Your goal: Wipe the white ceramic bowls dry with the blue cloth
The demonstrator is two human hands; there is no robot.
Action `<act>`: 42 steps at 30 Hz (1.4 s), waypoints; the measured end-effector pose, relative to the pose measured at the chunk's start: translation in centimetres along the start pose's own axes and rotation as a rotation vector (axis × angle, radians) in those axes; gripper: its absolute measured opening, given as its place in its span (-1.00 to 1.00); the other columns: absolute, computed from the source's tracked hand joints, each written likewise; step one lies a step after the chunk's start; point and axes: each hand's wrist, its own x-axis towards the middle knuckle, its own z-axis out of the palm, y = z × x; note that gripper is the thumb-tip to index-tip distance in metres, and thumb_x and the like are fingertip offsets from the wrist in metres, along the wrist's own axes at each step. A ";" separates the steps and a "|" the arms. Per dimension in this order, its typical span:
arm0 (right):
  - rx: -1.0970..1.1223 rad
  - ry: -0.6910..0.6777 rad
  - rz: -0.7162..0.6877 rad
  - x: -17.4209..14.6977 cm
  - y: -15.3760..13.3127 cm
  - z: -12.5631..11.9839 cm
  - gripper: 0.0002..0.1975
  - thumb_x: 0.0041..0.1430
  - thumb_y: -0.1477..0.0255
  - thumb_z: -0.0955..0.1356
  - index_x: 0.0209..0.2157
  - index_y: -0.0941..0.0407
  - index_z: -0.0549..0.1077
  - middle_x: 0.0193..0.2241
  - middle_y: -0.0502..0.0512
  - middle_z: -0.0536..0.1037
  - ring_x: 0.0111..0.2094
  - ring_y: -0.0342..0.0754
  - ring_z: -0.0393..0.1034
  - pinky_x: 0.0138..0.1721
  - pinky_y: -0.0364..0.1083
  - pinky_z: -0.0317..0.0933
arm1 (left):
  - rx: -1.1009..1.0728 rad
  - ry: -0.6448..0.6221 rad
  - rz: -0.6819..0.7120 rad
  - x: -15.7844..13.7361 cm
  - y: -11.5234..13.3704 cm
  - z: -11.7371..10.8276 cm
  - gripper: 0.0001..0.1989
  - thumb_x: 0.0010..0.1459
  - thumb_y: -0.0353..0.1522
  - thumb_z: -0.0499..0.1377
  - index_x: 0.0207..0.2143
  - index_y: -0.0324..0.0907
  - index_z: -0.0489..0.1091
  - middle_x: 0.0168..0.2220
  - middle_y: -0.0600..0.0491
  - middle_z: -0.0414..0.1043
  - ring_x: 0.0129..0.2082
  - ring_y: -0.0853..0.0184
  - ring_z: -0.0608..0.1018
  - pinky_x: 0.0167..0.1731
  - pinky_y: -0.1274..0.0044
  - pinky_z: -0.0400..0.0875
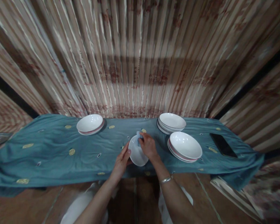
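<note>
A white bowl (139,157) is held up over the front part of the table, tilted towards me. My left hand (123,159) grips its left rim, thumb on the inside and the other fingers partly hidden behind it. Pinched in my right hand (148,145) is a light-blue cloth (138,137), pressed against the inside of the bowl near its upper rim. Close by on the right stands a stack of white bowls (186,145), with another stack (172,121) just behind it.
A smaller stack of bowls (90,123) sits at the back left. A black phone (223,145) lies at the right end. The table wears a teal cloth (56,165) with yellow pineapple prints. A pleated curtain (135,62) hangs directly behind it.
</note>
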 end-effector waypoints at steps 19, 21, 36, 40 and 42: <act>-0.433 -0.445 0.284 -4.4 1.4 -5.3 -0.75 0.22 0.36 0.28 -0.22 0.15 0.55 -0.20 0.19 0.61 -0.12 0.04 0.49 -0.17 -0.13 0.21 | -0.196 0.066 -0.078 0.0 -0.4 -0.3 -0.29 -0.03 -0.19 0.33 0.19 -0.07 0.27 0.22 -0.10 0.27 0.14 0.03 0.37 -0.25 0.40 0.55; -0.447 -0.385 0.288 -4.6 0.9 -5.7 -0.74 0.24 0.36 0.27 -0.17 0.17 0.53 -0.20 0.22 0.60 -0.13 0.06 0.49 -0.17 -0.11 0.22 | -0.219 0.078 -0.081 -0.2 -0.3 -0.1 -0.31 0.00 -0.23 0.31 0.21 -0.03 0.24 0.23 -0.09 0.25 0.13 0.06 0.39 -0.24 0.40 0.55; -0.156 -0.047 0.179 -1.7 0.4 -1.4 -0.68 0.23 0.54 0.21 -0.05 0.16 0.47 -0.12 0.24 0.57 -0.10 -0.01 0.48 -0.02 -0.08 0.26 | -0.197 0.060 0.025 -2.2 -0.9 1.0 -0.32 -0.11 -0.21 0.39 0.12 0.00 0.37 0.27 -0.04 0.19 0.21 -0.04 0.28 -0.19 0.36 0.54; 0.147 0.047 0.072 -1.5 -1.0 0.6 -0.61 0.19 0.52 0.20 0.03 0.17 0.42 0.02 0.26 0.48 0.02 0.02 0.40 0.10 -0.02 0.21 | -0.226 0.082 0.043 -2.5 -1.5 1.0 -0.33 -0.11 -0.21 0.39 0.11 0.02 0.37 0.30 0.01 0.14 0.22 -0.01 0.27 -0.16 0.36 0.52; 0.336 0.068 0.058 -2.1 -1.9 1.6 -0.57 0.15 0.51 0.22 0.06 0.16 0.40 0.11 0.25 0.40 0.05 0.02 0.37 0.12 -0.01 0.20 | -0.232 0.089 0.040 -2.4 -1.7 1.0 -0.33 -0.10 -0.21 0.38 0.12 0.01 0.36 0.29 0.00 0.15 0.21 -0.01 0.29 -0.15 0.35 0.52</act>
